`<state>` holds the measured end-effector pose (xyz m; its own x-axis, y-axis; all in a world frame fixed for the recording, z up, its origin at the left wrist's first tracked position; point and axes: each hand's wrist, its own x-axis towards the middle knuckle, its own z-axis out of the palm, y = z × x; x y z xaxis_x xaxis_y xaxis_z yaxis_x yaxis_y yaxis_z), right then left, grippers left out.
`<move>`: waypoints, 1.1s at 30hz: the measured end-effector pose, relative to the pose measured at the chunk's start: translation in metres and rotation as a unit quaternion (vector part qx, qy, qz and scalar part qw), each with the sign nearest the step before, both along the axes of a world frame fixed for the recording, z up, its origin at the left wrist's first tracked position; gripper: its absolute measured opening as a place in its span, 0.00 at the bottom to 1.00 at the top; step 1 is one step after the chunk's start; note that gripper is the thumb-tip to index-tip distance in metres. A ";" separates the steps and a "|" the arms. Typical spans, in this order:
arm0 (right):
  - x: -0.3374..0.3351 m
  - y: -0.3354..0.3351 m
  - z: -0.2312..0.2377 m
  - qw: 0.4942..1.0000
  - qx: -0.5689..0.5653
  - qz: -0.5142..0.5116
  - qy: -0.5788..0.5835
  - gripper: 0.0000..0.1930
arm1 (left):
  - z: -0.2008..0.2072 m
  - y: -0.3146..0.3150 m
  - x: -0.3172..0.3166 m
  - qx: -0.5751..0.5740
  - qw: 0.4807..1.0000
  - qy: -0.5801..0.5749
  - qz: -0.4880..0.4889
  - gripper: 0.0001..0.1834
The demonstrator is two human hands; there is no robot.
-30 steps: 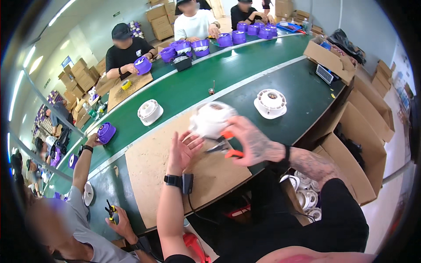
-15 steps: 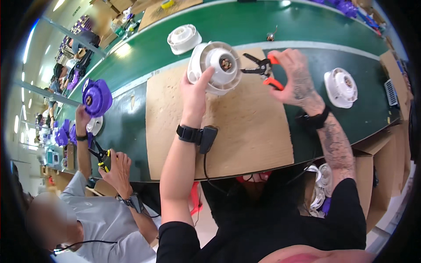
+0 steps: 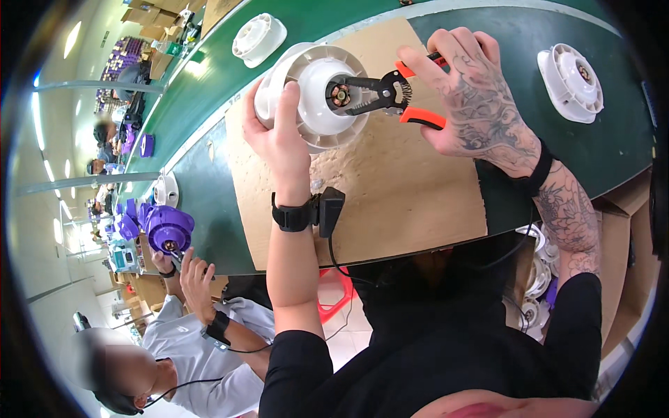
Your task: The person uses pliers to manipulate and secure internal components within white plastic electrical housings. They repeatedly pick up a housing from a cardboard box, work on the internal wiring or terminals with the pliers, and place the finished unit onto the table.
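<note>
Two hands on the job, and I read it like this: the left hand [image 3: 282, 136] cups the white housing [image 3: 313, 94] from below, fingers curled round its rim and the thumb laid up the front face, so the piece is held off the cardboard mat [image 3: 390, 188] and tilted toward the camera. It looks like moulded plastic, so I judge it light and stiff, smooth enough to twist in the palm, with thin ribs round the edge that could crack under a hard squeeze; the rim is the place to take it, as that hand does. The right hand [image 3: 481, 104] is closed round the orange handles of the pliers [image 3: 380, 94], fingers wrapped over the top one, and the black nose reaches into the centre recess at the small metal part [image 3: 340, 95]. Whether the tips actually pinch that part I cannot tell; they cover it. The back of the housing is hidden by the palm, and the fisheye bends the green belt [image 3: 209, 202] at the rim. Another white housing [image 3: 570, 73] lies on the belt to the right, a third [image 3: 258, 36] further up. At my left a co-worker holds a purple part [image 3: 169, 230], their hands partly cut off by it.
</note>
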<state>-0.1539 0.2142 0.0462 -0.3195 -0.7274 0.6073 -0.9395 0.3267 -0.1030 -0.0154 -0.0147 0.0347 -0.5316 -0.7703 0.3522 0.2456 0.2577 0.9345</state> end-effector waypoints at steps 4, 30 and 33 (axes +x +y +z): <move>0.005 0.000 -0.003 1.000 0.006 -0.020 -0.006 0.40 | 0.001 0.007 0.000 -0.038 0.999 -0.011 0.014 0.22; 0.018 0.005 -0.002 0.994 0.076 -0.064 -0.040 0.41 | 0.003 0.021 0.000 -0.100 0.994 -0.051 0.017 0.20; 0.018 0.005 -0.003 0.995 0.069 -0.063 -0.036 0.40 | 0.002 0.020 -0.001 -0.077 0.996 -0.039 0.006 0.21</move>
